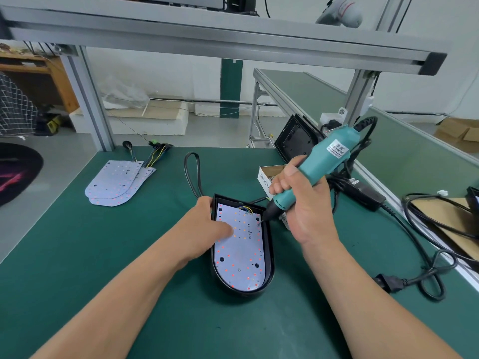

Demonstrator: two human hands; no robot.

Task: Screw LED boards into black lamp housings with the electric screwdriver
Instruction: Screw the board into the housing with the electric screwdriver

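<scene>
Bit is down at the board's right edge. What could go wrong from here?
1. The screwdriver leans at a slant in the right hand, so its bit could skid and scratch the LED board.
2. The coloured wires lie close to the bit; a slip might nick them.
3. The left hand steadies the housing from one side only; torque may twist it.

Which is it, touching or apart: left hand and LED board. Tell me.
Touching. Head view: the left hand lays its thumb on the LED board, fingers curled over the housing rim.
</scene>
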